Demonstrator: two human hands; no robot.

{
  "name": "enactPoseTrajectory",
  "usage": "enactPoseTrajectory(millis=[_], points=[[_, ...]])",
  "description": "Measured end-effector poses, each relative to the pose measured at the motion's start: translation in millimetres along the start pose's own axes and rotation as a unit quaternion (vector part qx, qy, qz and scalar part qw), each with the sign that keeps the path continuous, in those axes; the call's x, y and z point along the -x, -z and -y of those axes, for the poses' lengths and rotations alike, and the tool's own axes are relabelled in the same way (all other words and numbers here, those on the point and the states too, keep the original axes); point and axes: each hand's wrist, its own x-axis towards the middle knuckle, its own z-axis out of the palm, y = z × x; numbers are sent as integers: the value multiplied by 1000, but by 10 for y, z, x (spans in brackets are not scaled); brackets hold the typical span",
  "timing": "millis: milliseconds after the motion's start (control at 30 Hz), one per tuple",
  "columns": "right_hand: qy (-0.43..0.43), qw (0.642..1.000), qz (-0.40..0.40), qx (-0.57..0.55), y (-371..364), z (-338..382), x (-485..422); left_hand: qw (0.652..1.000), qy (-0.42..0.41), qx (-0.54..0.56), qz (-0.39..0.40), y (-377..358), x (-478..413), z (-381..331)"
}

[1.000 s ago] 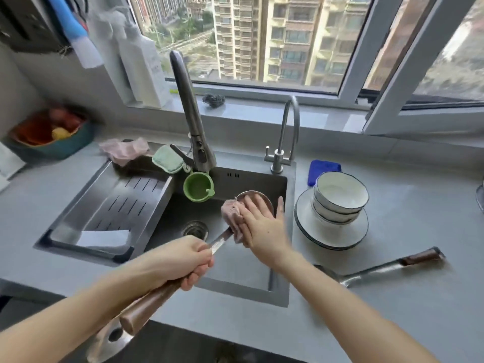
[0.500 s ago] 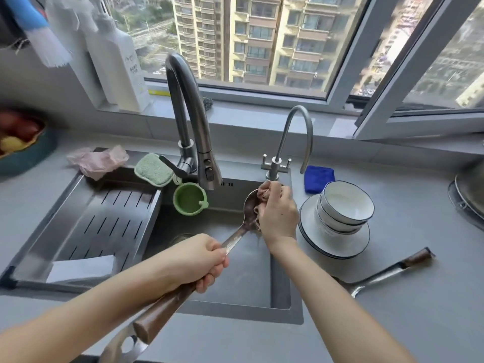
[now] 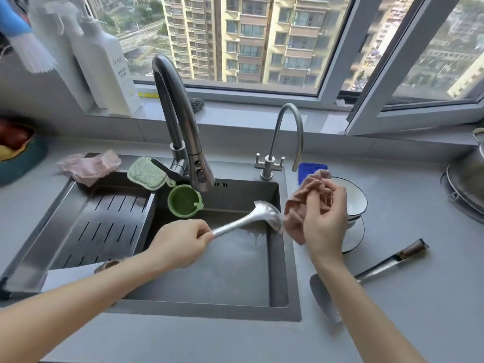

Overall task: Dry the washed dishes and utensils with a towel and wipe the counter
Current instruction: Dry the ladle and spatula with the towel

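We see the left hand (image 3: pixel 180 244) clenched round the handle of a ladle (image 3: pixel 262 213), whose bowl points toward two o'clock above the sink (image 3: pixel 222 279). At three o'clock of that bowl, the right hand (image 3: pixel 324 224) grasps a bunched pink towel (image 3: pixel 301 203) just beside the ladle; contact we cannot confirm. Further toward three o'clock, stacked bowls (image 3: pixel 356 197) sit on a plate (image 3: pixel 356 239). At five o'clock, a spatula (image 3: pixel 379 268) lies on the counter (image 3: pixel 392 323).

Ladle (image 3: pixel 251 218) handle end hidden under left hand (image 3: pixel 180 242). Right hand (image 3: pixel 324 221) and towel (image 3: pixel 301 203) cover part of the bowls (image 3: pixel 353 197). Pot (image 3: pixel 468 184) cut off at right edge.
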Motion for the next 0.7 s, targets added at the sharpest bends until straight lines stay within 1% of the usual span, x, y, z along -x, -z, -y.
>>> enactPoseTrajectory(millis=[67, 100, 133, 167, 200, 233, 267, 333, 400, 433, 467, 533, 600, 633, 700], points=[[126, 990, 54, 23, -99, 7, 67, 999, -26, -28, -7, -35, -35, -57], [178, 976, 105, 68, -171, -36, 126, 999, -39, -23, -12, -60, -39, -82], [221, 951, 155, 149, -250, -127, 198, 998, -51, -12, -22, -88, -36, -99], [257, 918, 176, 245, -322, -249, 265, 997, -66, -3, -35, -110, -21, -113], [265, 890, 179, 325, -368, -357, 313, 996, -76, -1, -44, -127, 4, -116], [236, 881, 185, 366, -383, -433, 329, 995, -82, 2, -48, -145, 35, -109], [199, 889, 181, 370, -373, -470, 324, 995, -83, 6, -49, -170, 67, -90], [153, 921, 157, 322, -322, -519, 311, 995, -76, 14, -56, -242, 129, -53], [140, 937, 137, 288, -294, -502, 321, 996, -67, 27, -61, -307, 163, -41], [114, 948, 128, 267, -294, -477, 315, 995, -65, 35, -62, -324, 170, -40], [69, 961, 115, 241, -296, -467, 293, 995, -65, 43, -61, -331, 178, -32], [-59, 980, 69, 177, -260, -479, 177, 994, -66, 64, -55, -321, 208, 11], [-175, 978, 23, 115, -172, -487, -14, 991, -64, 106, -48, -280, 245, 83], [-211, 973, 17, 96, -129, -518, -79, 989, -64, 128, -47, -250, 257, 113], [-268, 961, 35, 66, -87, -573, -130, 984, -66, 157, -45, -197, 258, 146]])
